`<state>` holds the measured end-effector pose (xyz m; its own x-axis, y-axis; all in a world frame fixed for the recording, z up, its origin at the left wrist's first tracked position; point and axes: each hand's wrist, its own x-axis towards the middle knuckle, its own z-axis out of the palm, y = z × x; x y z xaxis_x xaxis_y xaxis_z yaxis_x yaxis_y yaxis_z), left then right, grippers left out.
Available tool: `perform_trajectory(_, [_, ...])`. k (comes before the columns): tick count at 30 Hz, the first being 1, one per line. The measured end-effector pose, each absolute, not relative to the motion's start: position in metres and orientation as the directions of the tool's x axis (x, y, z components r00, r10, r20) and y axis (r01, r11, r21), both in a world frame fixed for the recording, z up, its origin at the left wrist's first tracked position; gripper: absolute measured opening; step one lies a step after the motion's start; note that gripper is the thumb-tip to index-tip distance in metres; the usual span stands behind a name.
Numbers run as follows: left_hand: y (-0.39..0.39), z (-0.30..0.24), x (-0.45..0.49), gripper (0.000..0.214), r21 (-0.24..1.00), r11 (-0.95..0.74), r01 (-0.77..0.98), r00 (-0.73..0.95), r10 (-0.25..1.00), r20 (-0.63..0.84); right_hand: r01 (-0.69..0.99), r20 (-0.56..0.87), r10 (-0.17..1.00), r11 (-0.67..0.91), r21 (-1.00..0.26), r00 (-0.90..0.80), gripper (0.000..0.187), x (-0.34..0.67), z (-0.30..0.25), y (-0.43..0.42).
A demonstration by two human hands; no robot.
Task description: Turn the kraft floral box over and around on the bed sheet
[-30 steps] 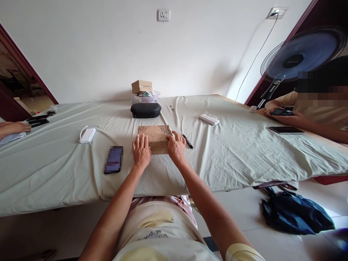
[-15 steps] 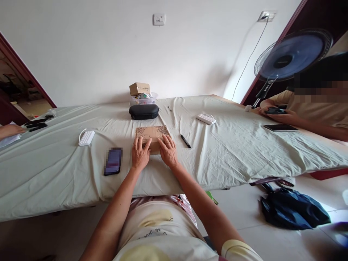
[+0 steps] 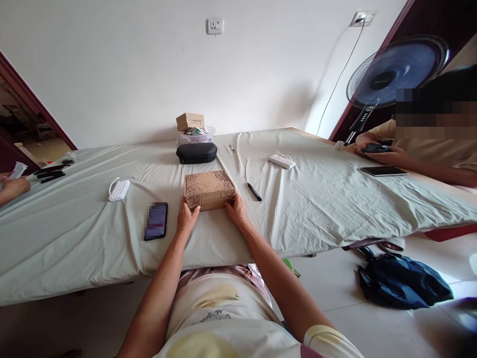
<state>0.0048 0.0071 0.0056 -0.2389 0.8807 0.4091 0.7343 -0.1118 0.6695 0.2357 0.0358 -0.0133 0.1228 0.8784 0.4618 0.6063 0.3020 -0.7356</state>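
Note:
A brown cardboard box (image 3: 209, 188) with dark swirling line drawings on its top and sides lies in front of me on the cloth-covered table. My left hand (image 3: 188, 215) grips its near left corner, thumb on the front face. At the near right corner, my right hand (image 3: 237, 209) holds the box the same way, its fingers partly hidden along the side. A black marker pen (image 3: 254, 191) lies right of the box. To the left of my left hand is a smartphone (image 3: 156, 221). Behind the box sits a black zip case (image 3: 197, 153).
White devices with looped straps lie left (image 3: 119, 190) and right (image 3: 282, 161). At the wall, a plastic basket (image 3: 196, 136) carries a small carton (image 3: 190, 121). A person on the right holds a dark object near a tablet (image 3: 383, 171); another person's hand (image 3: 15, 189) shows at far left.
My hands have slid from the top of the box to its near corners and now grip its sides. The box is turned slightly. The hand at far left has shifted.

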Motion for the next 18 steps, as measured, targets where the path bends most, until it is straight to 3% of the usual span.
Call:
perform_trajectory(2, [0.0089, 0.0039, 0.0045, 0.063, 0.621, -0.054, 0.782, -0.211, 0.914, 0.346, 0.618, 0.436, 0.893, 0.279, -0.735, 0.115, 0.067, 0.2351, -0.0118, 0.0332])
perform_trajectory(7, [0.0099, 0.0017, 0.0027, 0.060, 0.505, -0.035, 0.862, -0.180, 0.911, 0.370, 0.664, 0.437, 0.893, 0.261, -0.701, 0.111, 0.069, 0.2351, -0.0117, 0.0299])
perform_trajectory(18, [0.0049, 0.0094, 0.0017, 0.046, 0.584, 0.025, 0.811, -0.217, 0.941, 0.261, 0.686, 0.417, 0.897, 0.209, -0.697, 0.150, 0.065, 0.2355, -0.0097, 0.0276])
